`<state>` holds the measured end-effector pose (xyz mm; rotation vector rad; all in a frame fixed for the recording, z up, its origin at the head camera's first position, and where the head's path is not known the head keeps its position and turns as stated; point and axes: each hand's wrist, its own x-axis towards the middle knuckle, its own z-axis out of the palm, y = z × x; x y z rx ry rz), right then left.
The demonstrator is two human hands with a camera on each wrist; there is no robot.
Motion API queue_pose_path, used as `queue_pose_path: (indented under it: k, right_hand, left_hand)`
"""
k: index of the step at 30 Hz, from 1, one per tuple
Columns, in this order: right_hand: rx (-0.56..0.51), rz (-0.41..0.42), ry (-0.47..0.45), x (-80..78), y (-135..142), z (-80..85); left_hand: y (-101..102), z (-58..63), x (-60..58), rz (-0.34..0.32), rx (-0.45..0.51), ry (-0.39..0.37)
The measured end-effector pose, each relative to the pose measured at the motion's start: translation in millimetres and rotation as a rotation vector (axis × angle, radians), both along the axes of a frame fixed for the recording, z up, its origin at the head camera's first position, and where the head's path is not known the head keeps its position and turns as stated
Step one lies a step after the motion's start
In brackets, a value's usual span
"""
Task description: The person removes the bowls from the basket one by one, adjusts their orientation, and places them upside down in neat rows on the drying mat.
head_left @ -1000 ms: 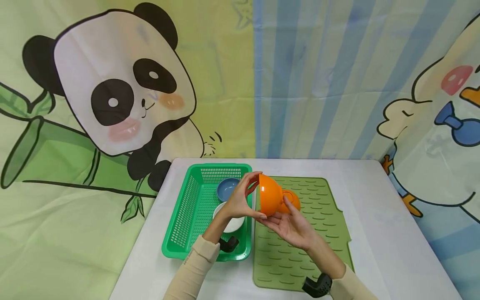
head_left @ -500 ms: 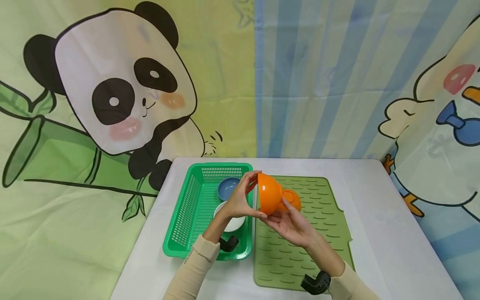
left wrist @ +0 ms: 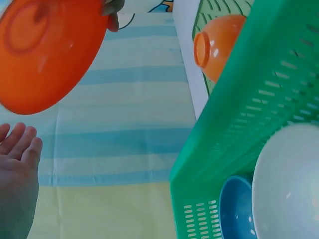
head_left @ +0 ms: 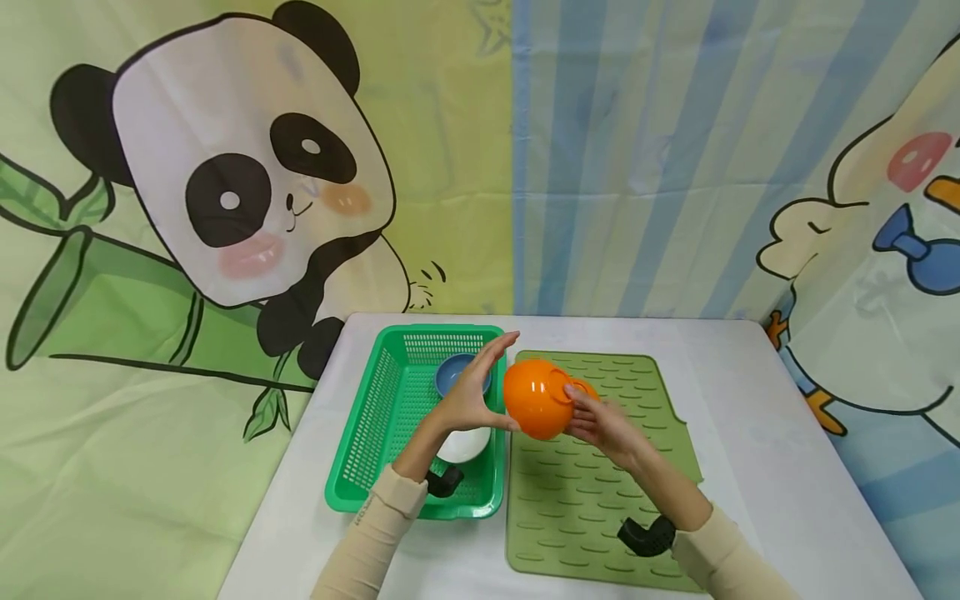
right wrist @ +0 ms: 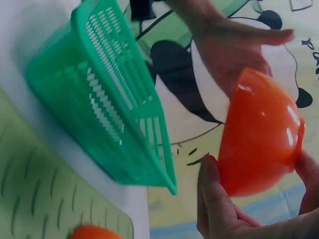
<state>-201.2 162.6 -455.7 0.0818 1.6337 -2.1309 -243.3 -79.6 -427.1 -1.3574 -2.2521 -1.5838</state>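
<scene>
An orange bowl (head_left: pixel 536 398) is held up over the mat's left side, tilted with its base toward the right. My right hand (head_left: pixel 611 431) grips it, thumb near the foot ring and fingers at the rim, as the right wrist view shows for the same bowl (right wrist: pixel 261 134). My left hand (head_left: pixel 467 402) is spread beside the bowl's left side; in the left wrist view a gap shows between its fingers (left wrist: pixel 22 142) and the bowl (left wrist: pixel 55 55). A second orange bowl (left wrist: pixel 224 45) lies upside down on the green mat (head_left: pixel 592 517), mostly hidden behind the held one in the head view.
A green basket (head_left: pixel 343 467) stands left of the mat. Inside it are a blue bowl (head_left: pixel 451 372) and a white bowl (head_left: pixel 463 447), partly covered by the left hand and arm. The white table (head_left: pixel 772 467) ends at a printed curtain (head_left: pixel 622 167).
My left hand has let go of the orange bowl and moved slightly left. The right hand has turned the bowl, so its opening now faces away and more of its outside shows.
</scene>
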Motion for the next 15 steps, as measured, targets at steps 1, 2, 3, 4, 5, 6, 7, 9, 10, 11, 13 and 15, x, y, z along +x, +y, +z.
queue_pose_path:
  k: [1,2,3,4,5,6,7,9,10,11,13,15]
  right_hand:
    - [0.054,0.010,0.012,-1.9,3,2.4]
    - [0.101,0.019,0.020,-3.9,5,5.0]
    - [0.142,0.030,0.025,-6.2,7,7.7]
    - [0.180,0.046,0.030,-8.1,8,10.8]
    - [0.218,0.063,0.038,-9.8,10,13.9]
    - [0.254,0.080,0.046,-11.3,12,17.3]
    - [0.286,0.096,0.055,-12.9,13,20.5]
    - [0.335,0.117,0.069,-15.4,15,26.8]
    - [0.355,0.121,0.075,-16.6,16,29.8]
    - [0.373,0.128,0.086,-17.6,16,32.6]
    - [0.394,0.141,0.098,-19.5,17,37.1]
    - [0.405,0.154,0.103,-21.0,16,40.7]
  left_hand:
    - [0,-3.5,-1.8,0.017,-0.033,0.008]
    - [0,-7.3,-3.5,0.035,-0.067,0.015]
    - [0,-11.4,-5.4,0.047,-0.096,0.018]
    - [0,-16.0,-7.3,0.055,-0.122,0.022]
    - [0,-20.9,-9.6,0.056,-0.143,0.027]
    - [0,-23.6,-10.3,0.057,-0.162,0.030]
    - [1,-25.9,-10.7,0.050,-0.176,0.033]
    - [3,-29.6,-11.0,0.035,-0.193,0.038]
    - [4,-31.0,-10.8,0.031,-0.198,0.042]
    - [5,-32.5,-10.7,0.029,-0.199,0.043]
    - [6,-34.4,-10.5,0.031,-0.196,0.042]
    - [7,-35.9,-10.7,0.038,-0.182,0.040]
